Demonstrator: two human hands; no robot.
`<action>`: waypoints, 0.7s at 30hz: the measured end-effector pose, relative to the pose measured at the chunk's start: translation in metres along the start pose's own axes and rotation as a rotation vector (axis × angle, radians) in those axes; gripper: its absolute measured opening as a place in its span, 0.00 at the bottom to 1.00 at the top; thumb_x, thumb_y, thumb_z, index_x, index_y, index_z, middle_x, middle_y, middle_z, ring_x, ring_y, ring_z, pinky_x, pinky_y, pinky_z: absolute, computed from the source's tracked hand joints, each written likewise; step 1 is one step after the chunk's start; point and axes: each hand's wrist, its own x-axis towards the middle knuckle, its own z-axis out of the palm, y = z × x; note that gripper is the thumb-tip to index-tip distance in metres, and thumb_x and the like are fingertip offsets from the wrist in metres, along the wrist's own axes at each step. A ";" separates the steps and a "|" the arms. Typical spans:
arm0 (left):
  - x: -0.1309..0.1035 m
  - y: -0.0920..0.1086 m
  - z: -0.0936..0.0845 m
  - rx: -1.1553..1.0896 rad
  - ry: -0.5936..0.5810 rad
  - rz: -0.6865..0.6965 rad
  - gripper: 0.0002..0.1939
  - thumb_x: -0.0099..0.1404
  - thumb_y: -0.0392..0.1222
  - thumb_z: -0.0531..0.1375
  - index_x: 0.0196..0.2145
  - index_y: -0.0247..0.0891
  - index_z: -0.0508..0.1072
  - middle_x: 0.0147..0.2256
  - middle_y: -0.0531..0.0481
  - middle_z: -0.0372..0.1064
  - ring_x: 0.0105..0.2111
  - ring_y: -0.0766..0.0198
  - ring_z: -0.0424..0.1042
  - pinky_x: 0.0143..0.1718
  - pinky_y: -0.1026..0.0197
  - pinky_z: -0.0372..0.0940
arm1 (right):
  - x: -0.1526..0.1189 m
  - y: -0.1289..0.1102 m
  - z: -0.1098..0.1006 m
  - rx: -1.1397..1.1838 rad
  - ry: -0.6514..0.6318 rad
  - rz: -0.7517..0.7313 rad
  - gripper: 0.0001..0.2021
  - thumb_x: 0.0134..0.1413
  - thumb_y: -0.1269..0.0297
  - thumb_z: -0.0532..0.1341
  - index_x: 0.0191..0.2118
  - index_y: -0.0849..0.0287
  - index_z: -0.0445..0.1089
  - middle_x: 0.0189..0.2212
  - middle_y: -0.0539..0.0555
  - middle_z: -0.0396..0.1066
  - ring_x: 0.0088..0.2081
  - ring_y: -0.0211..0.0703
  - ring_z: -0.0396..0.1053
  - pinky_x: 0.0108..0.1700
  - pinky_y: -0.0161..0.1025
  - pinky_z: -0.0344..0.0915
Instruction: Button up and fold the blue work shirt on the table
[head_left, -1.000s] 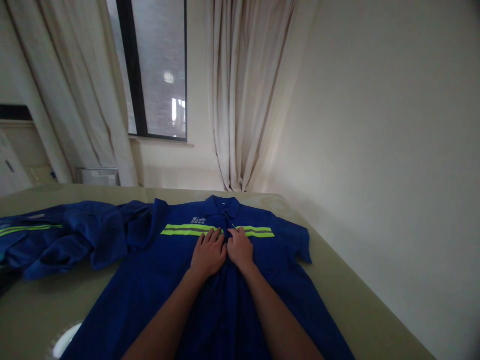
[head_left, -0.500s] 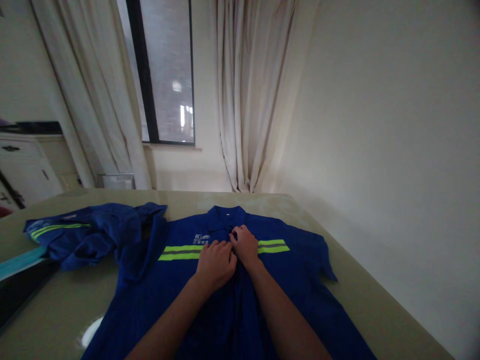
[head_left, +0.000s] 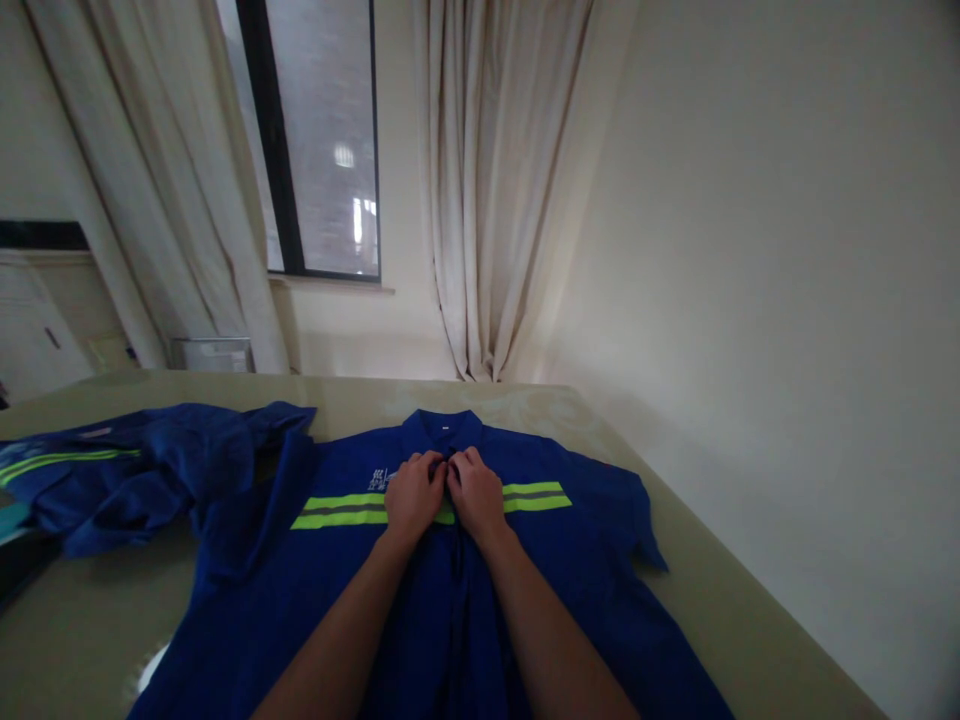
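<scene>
A blue work shirt (head_left: 322, 580) with a collar, a white chest logo and a yellow-green reflective stripe lies spread face up on the table. My left hand (head_left: 414, 494) is closed on the front placket just below the collar, beside the logo. Right against it, my right hand (head_left: 478, 490) pinches the other edge of the placket. Fingertips of both hands meet at the shirt's centre line. Whatever small part lies between them, such as a button, is hidden by the fingers.
A second blue garment (head_left: 157, 470) with a reflective stripe lies crumpled at the left, by a dark object (head_left: 26, 565) with a teal edge. The table (head_left: 750, 610) runs along a pale wall at the right. Curtains (head_left: 480, 200) and a window (head_left: 322, 140) stand behind.
My left hand has moved up the placket from the stripe to meet my right hand near the collar. The camera view has turned slightly right.
</scene>
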 end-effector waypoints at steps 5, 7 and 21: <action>0.006 -0.004 0.001 -0.059 0.037 0.020 0.11 0.74 0.43 0.54 0.44 0.44 0.76 0.47 0.49 0.76 0.48 0.57 0.73 0.47 0.59 0.64 | -0.001 -0.003 -0.002 -0.017 -0.012 -0.038 0.10 0.73 0.61 0.52 0.44 0.53 0.70 0.44 0.50 0.70 0.37 0.38 0.71 0.33 0.34 0.57; 0.006 -0.004 0.002 -0.069 0.043 0.022 0.10 0.74 0.42 0.53 0.44 0.43 0.75 0.44 0.49 0.77 0.47 0.56 0.73 0.46 0.59 0.64 | -0.001 -0.003 -0.004 -0.010 -0.020 -0.049 0.11 0.73 0.60 0.51 0.44 0.53 0.71 0.44 0.50 0.70 0.38 0.38 0.72 0.34 0.34 0.58; 0.004 -0.006 0.001 -0.170 0.081 0.141 0.12 0.76 0.39 0.48 0.43 0.41 0.72 0.44 0.47 0.73 0.47 0.57 0.71 0.52 0.57 0.64 | -0.001 0.000 -0.003 0.120 -0.019 -0.045 0.12 0.72 0.62 0.53 0.45 0.52 0.74 0.44 0.51 0.70 0.41 0.39 0.72 0.41 0.32 0.62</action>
